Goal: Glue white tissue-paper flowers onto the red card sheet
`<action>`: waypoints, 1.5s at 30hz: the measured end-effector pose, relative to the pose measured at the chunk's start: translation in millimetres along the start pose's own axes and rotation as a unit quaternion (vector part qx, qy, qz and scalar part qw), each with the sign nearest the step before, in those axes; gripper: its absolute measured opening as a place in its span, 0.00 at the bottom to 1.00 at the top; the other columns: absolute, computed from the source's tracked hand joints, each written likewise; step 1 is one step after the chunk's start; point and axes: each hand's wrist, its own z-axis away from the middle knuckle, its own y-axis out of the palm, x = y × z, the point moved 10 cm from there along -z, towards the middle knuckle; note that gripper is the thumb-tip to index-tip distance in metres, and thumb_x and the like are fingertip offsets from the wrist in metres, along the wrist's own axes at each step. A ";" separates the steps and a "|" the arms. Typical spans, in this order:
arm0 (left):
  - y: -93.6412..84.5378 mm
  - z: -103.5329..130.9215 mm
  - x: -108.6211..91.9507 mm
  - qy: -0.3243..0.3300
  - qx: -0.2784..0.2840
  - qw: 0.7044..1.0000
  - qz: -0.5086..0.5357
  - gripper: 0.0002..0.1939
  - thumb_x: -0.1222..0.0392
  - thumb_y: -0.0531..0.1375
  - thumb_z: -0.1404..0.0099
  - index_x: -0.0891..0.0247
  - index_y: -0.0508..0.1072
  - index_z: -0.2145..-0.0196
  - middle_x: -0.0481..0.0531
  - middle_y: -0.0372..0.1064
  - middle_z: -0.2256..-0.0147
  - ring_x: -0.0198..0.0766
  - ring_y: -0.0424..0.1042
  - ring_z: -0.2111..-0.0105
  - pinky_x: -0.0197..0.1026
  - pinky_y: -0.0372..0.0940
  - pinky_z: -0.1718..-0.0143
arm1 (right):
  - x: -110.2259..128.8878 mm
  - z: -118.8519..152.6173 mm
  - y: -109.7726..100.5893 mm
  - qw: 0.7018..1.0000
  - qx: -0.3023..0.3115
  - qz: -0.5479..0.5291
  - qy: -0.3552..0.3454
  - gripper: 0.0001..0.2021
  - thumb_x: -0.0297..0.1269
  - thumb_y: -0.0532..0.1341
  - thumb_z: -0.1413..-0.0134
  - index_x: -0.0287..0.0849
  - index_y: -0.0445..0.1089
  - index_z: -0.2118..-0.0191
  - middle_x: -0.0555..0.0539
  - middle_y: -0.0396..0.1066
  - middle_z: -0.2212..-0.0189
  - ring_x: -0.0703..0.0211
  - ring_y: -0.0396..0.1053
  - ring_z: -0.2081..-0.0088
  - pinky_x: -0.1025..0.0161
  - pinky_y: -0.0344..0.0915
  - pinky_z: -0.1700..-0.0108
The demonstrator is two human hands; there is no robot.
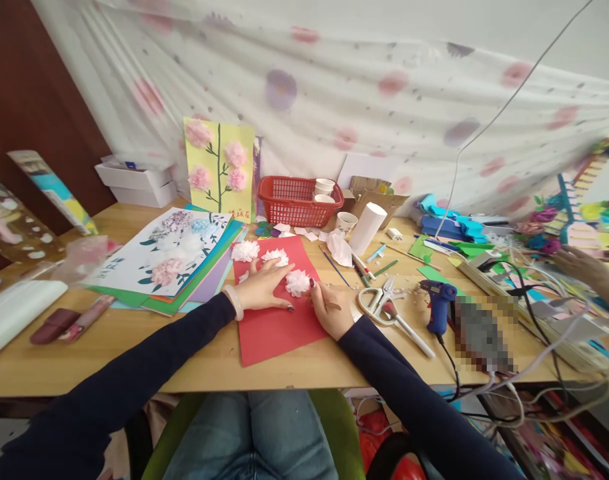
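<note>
Floral curtain [344,87] behind wooden table [199,370]

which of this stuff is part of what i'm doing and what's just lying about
Seemingly in use:
red sheet
white flowers on it
thin brown tool in your right hand

Apparently just lying about:
red basket
blue glue gun
scissors
phone-free white roll

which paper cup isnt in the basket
The paper cup just right of the red basket, behind the crumpled tissue; the other two cups sit inside the basket.
</note>
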 end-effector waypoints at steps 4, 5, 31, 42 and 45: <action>2.3 -3.0 0.7 0.017 -0.005 1.000 -0.015 0.51 0.35 0.66 0.44 0.57 0.53 0.31 0.66 0.53 0.32 0.66 0.42 0.31 0.73 0.27 0.37 | 4.1 -2.4 3.6 1.000 0.009 0.019 -0.021 0.24 0.49 0.45 0.30 0.45 0.66 0.74 0.45 0.71 0.79 0.58 0.69 0.77 0.63 0.61 0.70; 2.9 -3.5 1.9 0.016 -0.007 1.000 -0.017 0.51 0.35 0.66 0.45 0.57 0.53 0.31 0.66 0.53 0.33 0.66 0.43 0.31 0.73 0.27 0.37 | 4.7 -3.2 3.9 0.999 0.008 0.022 -0.022 0.24 0.48 0.44 0.30 0.45 0.65 0.74 0.45 0.70 0.80 0.58 0.68 0.77 0.63 0.61 0.71; 1.7 -2.0 4.2 0.003 -0.014 1.000 -0.016 0.51 0.34 0.67 0.47 0.59 0.58 0.33 0.64 0.58 0.34 0.67 0.44 0.32 0.70 0.28 0.35 | -1.1 -6.0 -1.2 0.998 -0.014 -0.048 0.027 0.30 0.58 0.44 0.32 0.45 0.72 0.74 0.45 0.74 0.80 0.57 0.72 0.79 0.61 0.67 0.72; -5.0 4.8 -2.6 0.008 -0.032 0.999 -0.026 0.47 0.37 0.68 0.45 0.56 0.60 0.34 0.61 0.59 0.34 0.64 0.45 0.32 0.70 0.30 0.35 | -5.0 -3.3 -8.2 0.994 -0.043 -0.090 0.044 0.31 0.60 0.43 0.32 0.46 0.70 0.76 0.45 0.73 0.82 0.56 0.70 0.81 0.60 0.66 0.75; -8.6 8.6 -8.8 0.009 -0.039 0.999 -0.027 0.46 0.39 0.69 0.45 0.57 0.61 0.35 0.61 0.62 0.36 0.65 0.46 0.32 0.71 0.31 0.35 | -13.5 0.0 -14.1 0.988 -0.064 -0.127 0.067 0.32 0.61 0.44 0.33 0.45 0.69 0.78 0.46 0.71 0.84 0.57 0.69 0.82 0.61 0.64 0.78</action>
